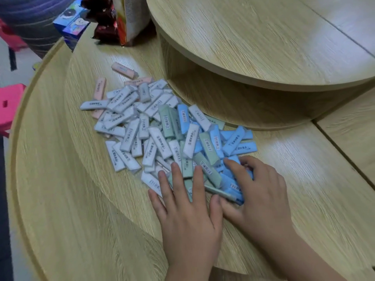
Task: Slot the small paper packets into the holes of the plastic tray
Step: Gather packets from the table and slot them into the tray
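Note:
A big heap of small paper packets (pixel 154 126) lies on the round wooden table (pixel 81 199): white, green, blue and a few pink ones. My left hand (pixel 186 211) lies flat with straight fingers on the white and green packets at the heap's near edge. My right hand (pixel 257 195) rests next to it on the blue packets (pixel 231 185), fingers curved over them and thumb under a thin blue-green stick or packet edge. No plastic tray is in view.
A raised round wooden tier (pixel 263 47) overhangs the heap at the back right. Snack bags (pixel 125 21) and a blue box (pixel 71 23) stand at the back left. A pink stool (pixel 10 106) is beyond the table's left edge.

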The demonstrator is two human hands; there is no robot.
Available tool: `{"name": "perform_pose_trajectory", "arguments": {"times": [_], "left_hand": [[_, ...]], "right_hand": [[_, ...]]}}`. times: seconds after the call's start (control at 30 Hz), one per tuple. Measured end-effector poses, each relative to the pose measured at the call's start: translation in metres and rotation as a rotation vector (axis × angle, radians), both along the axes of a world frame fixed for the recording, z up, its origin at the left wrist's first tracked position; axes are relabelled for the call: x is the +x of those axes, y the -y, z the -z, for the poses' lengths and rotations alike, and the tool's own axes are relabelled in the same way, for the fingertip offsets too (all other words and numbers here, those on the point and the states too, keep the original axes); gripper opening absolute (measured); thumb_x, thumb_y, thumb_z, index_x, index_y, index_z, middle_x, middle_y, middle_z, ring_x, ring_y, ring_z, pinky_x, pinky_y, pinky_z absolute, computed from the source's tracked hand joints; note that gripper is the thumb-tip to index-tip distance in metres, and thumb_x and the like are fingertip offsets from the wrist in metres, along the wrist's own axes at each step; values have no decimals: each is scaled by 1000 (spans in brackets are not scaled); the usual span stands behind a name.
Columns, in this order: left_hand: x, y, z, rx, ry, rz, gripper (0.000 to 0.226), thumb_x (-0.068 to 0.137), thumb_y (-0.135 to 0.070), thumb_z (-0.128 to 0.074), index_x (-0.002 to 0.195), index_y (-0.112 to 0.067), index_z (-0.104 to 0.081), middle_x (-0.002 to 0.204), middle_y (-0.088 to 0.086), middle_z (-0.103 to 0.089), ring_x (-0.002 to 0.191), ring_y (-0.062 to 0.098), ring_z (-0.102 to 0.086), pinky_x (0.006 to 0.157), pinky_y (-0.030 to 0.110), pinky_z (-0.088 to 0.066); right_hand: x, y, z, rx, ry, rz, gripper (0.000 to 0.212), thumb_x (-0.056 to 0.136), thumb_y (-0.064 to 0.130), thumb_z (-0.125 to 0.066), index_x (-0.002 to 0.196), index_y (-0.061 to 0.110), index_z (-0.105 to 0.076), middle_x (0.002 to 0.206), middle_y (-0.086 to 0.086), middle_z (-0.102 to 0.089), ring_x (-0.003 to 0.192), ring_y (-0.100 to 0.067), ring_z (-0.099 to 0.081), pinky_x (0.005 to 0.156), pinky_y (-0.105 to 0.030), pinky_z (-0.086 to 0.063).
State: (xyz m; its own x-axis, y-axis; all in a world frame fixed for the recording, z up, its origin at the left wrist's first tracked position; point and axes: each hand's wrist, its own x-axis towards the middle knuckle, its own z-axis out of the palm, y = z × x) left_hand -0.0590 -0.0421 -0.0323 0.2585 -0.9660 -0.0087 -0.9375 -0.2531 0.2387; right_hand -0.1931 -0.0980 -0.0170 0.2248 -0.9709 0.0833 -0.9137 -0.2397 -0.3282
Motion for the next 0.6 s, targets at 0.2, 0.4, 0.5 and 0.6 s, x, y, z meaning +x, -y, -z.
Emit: {"name": "perform_pose_trajectory", "arguments": {"times": [0.2, 0.4, 0.5, 0.6], "left_hand": [[-1, 2, -2, -6, 23, 38, 59, 98, -51, -35, 151, -25, -41, 162, 17, -27, 151, 42, -19, 113, 71, -21], [-1, 2, -4, -29, -8, 34, 59, 98, -53, -33, 150, -26, -44, 161, 15, -31, 151, 39, -21, 114, 70, -20], [0, 2, -5, -23, -19, 32, 59, 98, -53, -32, 150, -28, -43, 162, 14, -30, 152, 38, -19, 114, 70, -20], [1, 2, -6, -28, -18, 37, 58, 99, -53, -31, 150, -29, -42, 162, 14, -28, 152, 38, -18, 114, 70, -20]], "right_hand": [[1, -3, -1, -53, -10, 2, 56, 74, 57, -56, 120, 26, -65, 112, -5, -61, 84, -28, -60, 64, -36, -49], [3, -1, -6, -68, -50, -17, 57, 75, 53, -56, 117, 15, -63, 94, -5, -61, 73, -28, -58, 56, -32, -45], [5, 0, -7, -23, -51, 0, 62, 68, 50, -67, 119, 15, -60, 90, -7, -58, 73, -28, -56, 58, -35, -47], [7, 0, -10, -9, -60, -4, 68, 63, 47, -77, 120, 14, -59, 88, -7, -56, 70, -27, -56, 54, -33, -45]]}}
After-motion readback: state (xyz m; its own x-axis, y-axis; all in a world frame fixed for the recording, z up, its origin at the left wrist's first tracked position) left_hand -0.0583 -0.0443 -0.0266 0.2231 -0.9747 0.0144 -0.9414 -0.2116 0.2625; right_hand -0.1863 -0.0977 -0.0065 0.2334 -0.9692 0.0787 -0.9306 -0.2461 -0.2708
